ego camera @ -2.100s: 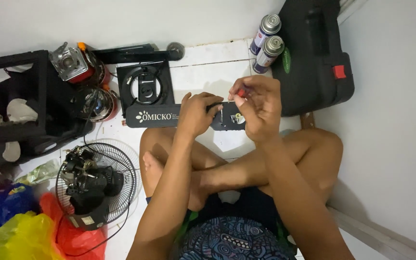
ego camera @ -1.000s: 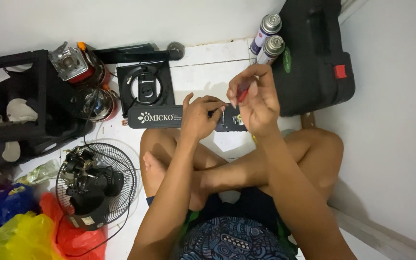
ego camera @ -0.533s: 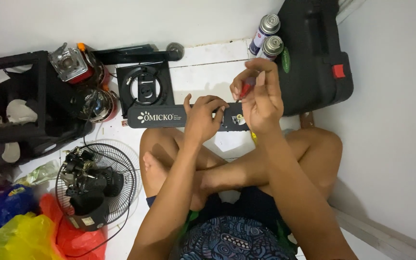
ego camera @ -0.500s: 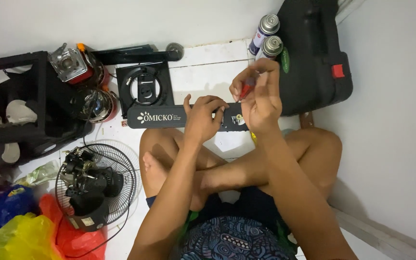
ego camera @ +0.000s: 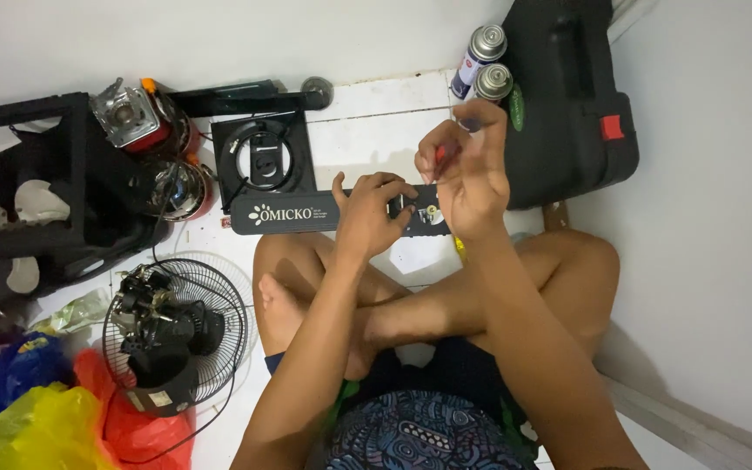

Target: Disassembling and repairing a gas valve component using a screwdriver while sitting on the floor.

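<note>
White floor tiles (ego camera: 376,130) crowd around stove panel (ego camera: 306,211), both hands gripping.

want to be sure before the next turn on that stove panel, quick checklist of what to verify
1. Left hand steadies the black front panel: ok, fingers rest on it.
2. Right hand has a grip on the red-handled tool: ok; its tip is hidden.
3. Tool seated on the panel fitting: cannot tell.
4. Portable stove flat on the floor: ok.
5. Gas cans upright, clear of the hands: ok.
</note>
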